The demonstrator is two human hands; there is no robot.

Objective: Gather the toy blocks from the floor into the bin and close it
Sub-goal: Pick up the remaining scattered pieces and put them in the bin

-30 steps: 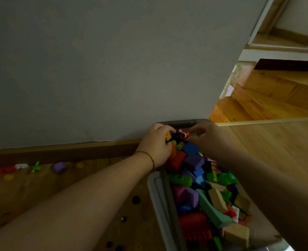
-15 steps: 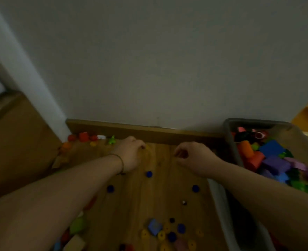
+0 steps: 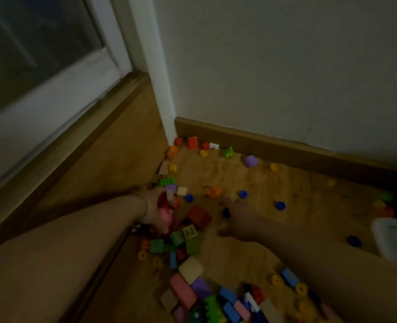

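Blocks point(image 3: 190, 269) lie scattered on the wood floor point(image 3: 309, 206) of a room corner, too many and too blurred to count in full. One bin point(image 3: 388, 238) shows at the right edge. Four blue rings point(image 3: 280, 205) lie well apart. Three red pieces point(image 3: 193, 142) line the skirting point(image 3: 286, 145). Left hand point(image 3: 153, 208) grips a pink block point(image 3: 165, 214). Right hand point(image 3: 239, 220) hovers with fingers extended and thumb spread, beside a dark piece point(image 3: 225, 212). Grey wall point(image 3: 286, 66); window point(image 3: 29, 43) at left.

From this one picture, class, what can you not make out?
Bin: head view, cut by the right edge; contents and lid unseen.
Left hand: blurred; it holds blocks, number unclear.
Right hand: dim; whether its fingers hold anything is unclear.
Block pile: cut by the bottom edge.
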